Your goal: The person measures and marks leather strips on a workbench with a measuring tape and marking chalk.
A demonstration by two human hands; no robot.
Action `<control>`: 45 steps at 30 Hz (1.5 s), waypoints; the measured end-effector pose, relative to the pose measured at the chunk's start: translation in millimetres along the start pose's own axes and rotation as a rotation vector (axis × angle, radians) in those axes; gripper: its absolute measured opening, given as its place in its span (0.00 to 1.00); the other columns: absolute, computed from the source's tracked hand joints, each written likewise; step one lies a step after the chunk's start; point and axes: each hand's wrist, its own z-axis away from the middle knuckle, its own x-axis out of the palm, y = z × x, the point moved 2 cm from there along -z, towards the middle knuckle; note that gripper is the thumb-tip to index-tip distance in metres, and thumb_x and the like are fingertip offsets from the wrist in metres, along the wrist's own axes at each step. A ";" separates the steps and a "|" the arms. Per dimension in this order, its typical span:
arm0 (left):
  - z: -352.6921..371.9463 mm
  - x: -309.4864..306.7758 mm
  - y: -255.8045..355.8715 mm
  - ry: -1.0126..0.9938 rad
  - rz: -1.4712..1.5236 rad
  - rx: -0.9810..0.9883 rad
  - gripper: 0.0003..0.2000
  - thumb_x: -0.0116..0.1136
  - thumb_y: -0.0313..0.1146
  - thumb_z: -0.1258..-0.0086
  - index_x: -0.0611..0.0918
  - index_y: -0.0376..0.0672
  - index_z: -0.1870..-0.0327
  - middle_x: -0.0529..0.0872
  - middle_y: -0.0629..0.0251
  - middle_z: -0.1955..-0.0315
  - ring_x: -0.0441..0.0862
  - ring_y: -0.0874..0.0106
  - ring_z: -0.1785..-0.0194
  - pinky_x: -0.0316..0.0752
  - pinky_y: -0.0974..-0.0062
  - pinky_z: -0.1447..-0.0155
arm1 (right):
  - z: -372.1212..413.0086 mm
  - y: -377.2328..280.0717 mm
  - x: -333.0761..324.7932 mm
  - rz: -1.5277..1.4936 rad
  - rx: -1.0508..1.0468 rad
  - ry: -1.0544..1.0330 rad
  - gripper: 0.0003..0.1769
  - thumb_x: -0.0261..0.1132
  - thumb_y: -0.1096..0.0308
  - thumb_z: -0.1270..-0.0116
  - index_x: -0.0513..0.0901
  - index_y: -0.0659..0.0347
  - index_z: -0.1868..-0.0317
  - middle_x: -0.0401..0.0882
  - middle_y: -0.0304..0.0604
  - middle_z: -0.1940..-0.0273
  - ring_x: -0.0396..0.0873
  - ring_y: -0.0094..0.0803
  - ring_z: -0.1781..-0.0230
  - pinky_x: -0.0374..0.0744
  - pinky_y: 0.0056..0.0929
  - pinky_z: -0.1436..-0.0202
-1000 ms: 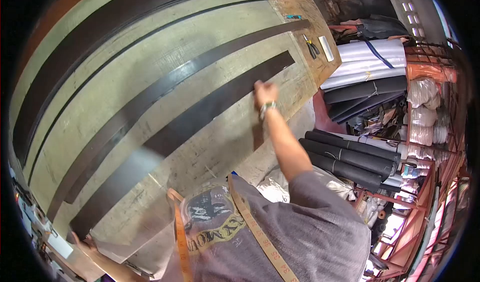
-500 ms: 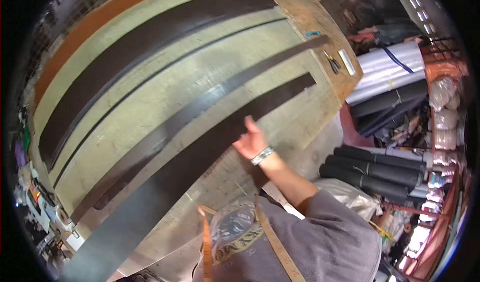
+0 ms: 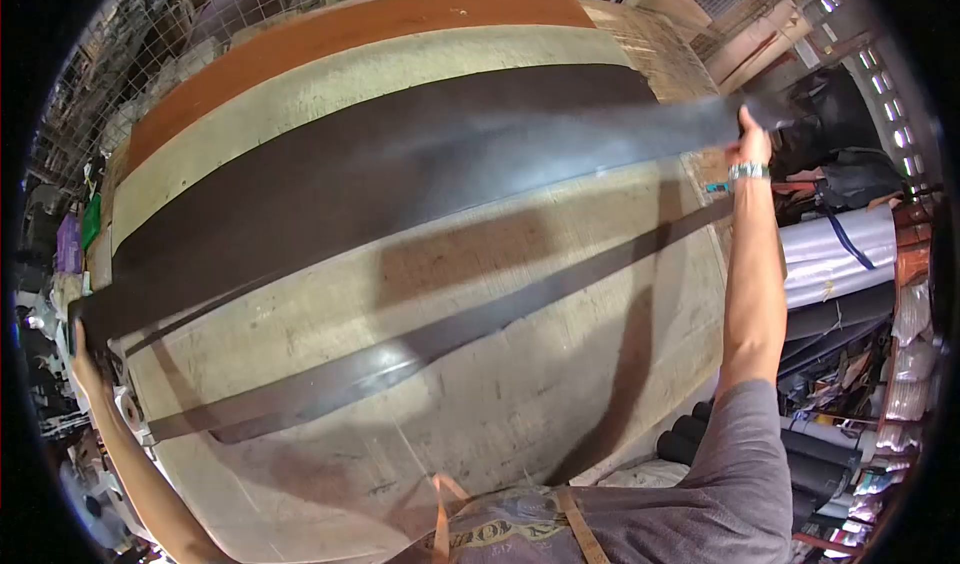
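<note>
A long dark brown strip is stretched above the table, partly over the wider dark piece lying at the back. My right hand, with a patterned band at the wrist, grips the strip's right end, thumb on top. At the far left my left hand holds the other end, its fingers mostly behind the material. A narrower dark strip lies across the middle of the table, with a ragged lower edge toward the left. The thin dark strip is largely hidden under the held one.
The pale table has a brown wooden part at the back right. An orange-brown strip runs along the back edge. Wire mesh stands behind. Silvery rolls and dark rolls are stacked at the right.
The wide strip has risen from the near side of the table toward the back. My right hand has moved up and right and closed on its end. My left hand has come into view.
</note>
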 end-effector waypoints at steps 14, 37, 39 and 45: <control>-92.6 124.5 -157.7 0.324 -0.081 -0.054 0.37 0.75 0.43 0.37 0.72 0.33 0.30 0.83 0.50 0.42 0.80 0.62 0.40 0.73 0.70 0.34 | -63.9 287.6 80.5 1.340 0.025 -0.035 0.21 0.78 0.52 0.40 0.90 0.65 0.61 0.86 0.44 0.66 0.80 0.27 0.73 0.81 0.28 0.71; 479.3 214.5 -38.0 -0.121 -0.729 0.321 0.35 0.69 0.49 0.37 0.74 0.40 0.31 0.65 0.47 0.26 0.55 0.46 0.20 0.54 0.45 0.20 | 479.0 132.7 86.4 0.978 -0.601 -1.722 0.38 0.81 0.52 0.49 0.75 0.64 0.43 0.76 0.56 0.50 0.72 0.57 0.47 0.71 0.53 0.42; 476.3 212.1 -53.1 -0.109 -0.711 0.352 0.35 0.69 0.51 0.38 0.76 0.39 0.33 0.66 0.47 0.27 0.56 0.47 0.20 0.54 0.46 0.20 | 459.2 159.3 92.3 0.956 -0.558 -1.829 0.37 0.81 0.53 0.49 0.76 0.65 0.45 0.78 0.55 0.54 0.75 0.58 0.51 0.73 0.54 0.45; 483.4 187.0 -45.5 -0.276 -0.842 0.306 0.38 0.64 0.56 0.36 0.72 0.45 0.27 0.67 0.53 0.26 0.57 0.52 0.20 0.52 0.50 0.18 | 489.8 121.7 113.7 1.221 -0.700 -1.855 0.33 0.75 0.44 0.40 0.81 0.66 0.50 0.83 0.58 0.54 0.80 0.55 0.54 0.78 0.51 0.50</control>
